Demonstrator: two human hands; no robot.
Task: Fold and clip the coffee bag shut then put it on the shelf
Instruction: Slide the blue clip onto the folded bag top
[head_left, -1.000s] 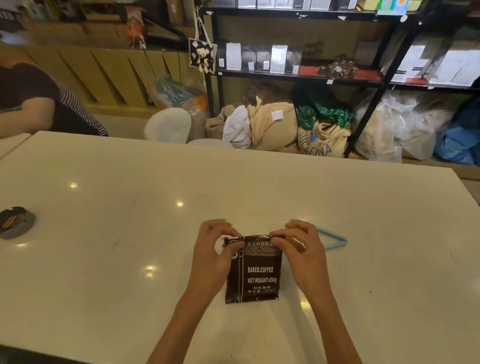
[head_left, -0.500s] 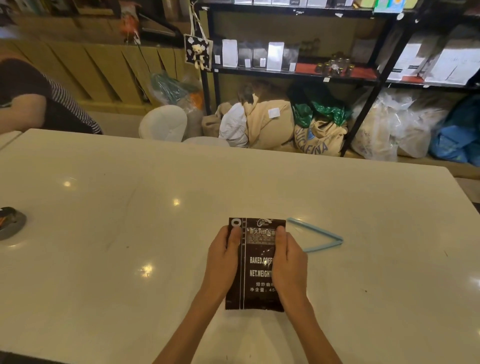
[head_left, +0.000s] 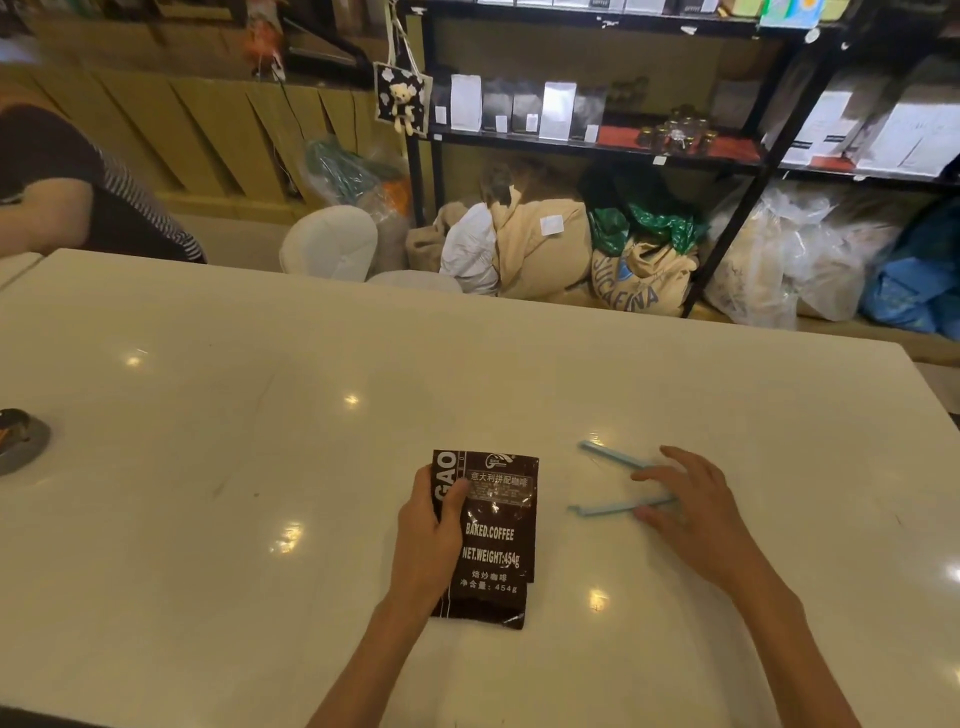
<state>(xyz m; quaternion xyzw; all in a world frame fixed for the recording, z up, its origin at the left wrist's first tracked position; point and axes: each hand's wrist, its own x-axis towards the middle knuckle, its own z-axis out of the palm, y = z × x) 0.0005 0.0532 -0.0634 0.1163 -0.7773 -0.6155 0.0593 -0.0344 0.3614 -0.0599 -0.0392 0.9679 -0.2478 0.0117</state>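
Note:
A dark brown coffee bag with white lettering lies flat on the white table, its folded top facing up. My left hand grips the bag's left edge, thumb pressed on its front. To the right lies a light blue bag clip, spread in a V. My right hand hovers over the clip's hinge end, fingers apart and touching or nearly touching both arms. The black shelf stands beyond the table's far edge.
A round grey object sits at the table's left edge. A person in a dark striped top leans at the far left. Sacks and plastic bags are piled under the shelf, which carries coffee bags and jars.
My right hand left the bag and moved right onto the blue clip. My left hand shifted to the bag's left edge. The bag now lies flat with its fold pressed down.

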